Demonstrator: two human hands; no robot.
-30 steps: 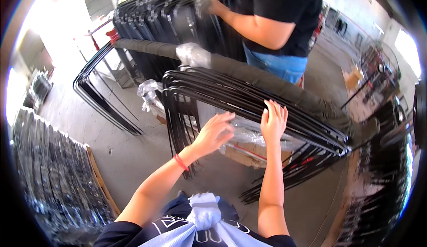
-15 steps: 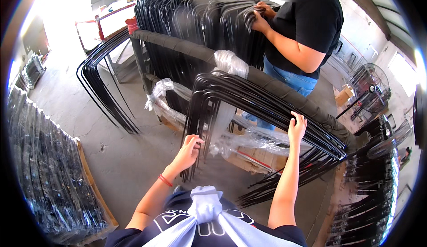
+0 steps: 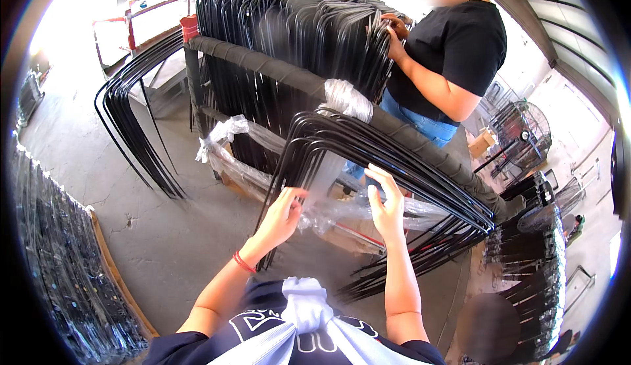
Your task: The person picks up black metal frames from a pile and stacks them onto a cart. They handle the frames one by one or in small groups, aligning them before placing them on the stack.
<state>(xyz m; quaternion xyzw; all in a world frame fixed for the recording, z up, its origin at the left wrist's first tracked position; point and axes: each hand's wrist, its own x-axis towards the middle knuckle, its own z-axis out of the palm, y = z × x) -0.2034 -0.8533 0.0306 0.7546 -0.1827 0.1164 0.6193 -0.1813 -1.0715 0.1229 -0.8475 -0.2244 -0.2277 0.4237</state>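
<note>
Shifted leftward since moments ago, the thumb-spread right hand [image 3: 388,205] is apart from the half-curled left hand [image 3: 279,218], its grip unclear, by bent black metal tubes [image 3: 414,178] beside a dark cloth-wrapped rail [image 3: 263,65]; I'd steady them evenly.

Concrete floor [image 3: 190,243] lies open left of the nearest bent black tubes [image 3: 420,173]; a wrapped rail [image 3: 276,70] bars their far side.

Caged pedestal fan [image 3: 530,127] beside a brown cardboard box [image 3: 483,143]
</note>
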